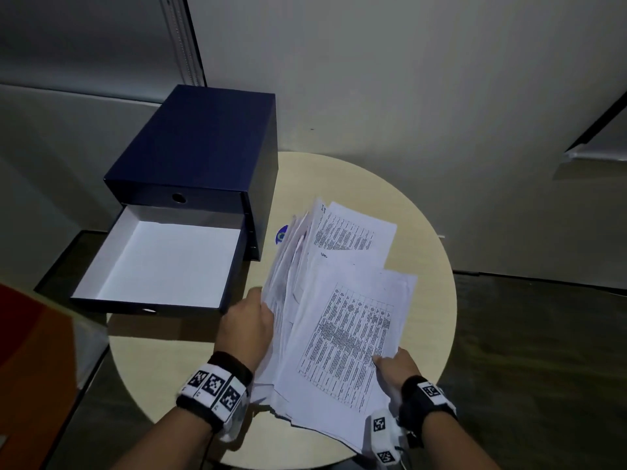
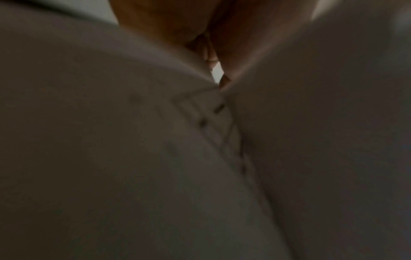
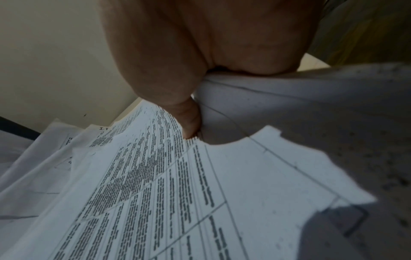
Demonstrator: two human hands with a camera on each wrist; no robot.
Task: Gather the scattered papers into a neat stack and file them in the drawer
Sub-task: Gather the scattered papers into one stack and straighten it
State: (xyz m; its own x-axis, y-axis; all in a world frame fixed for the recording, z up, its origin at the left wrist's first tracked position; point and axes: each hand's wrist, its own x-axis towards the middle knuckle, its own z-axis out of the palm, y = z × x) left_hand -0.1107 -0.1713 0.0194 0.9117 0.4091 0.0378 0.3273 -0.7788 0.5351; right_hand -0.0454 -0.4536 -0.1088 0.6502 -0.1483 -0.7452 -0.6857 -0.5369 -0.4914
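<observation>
Papers [image 1: 342, 320], loosely fanned with uneven edges, held above the round table [image 1: 431, 266] between both hands. Left hand [image 1: 249, 329] grips the left edge; right hand [image 1: 395, 366] pinches the near right corner, thumb on top. Drawer [image 1: 159, 262] stands pulled open, just left of the papers.
</observation>
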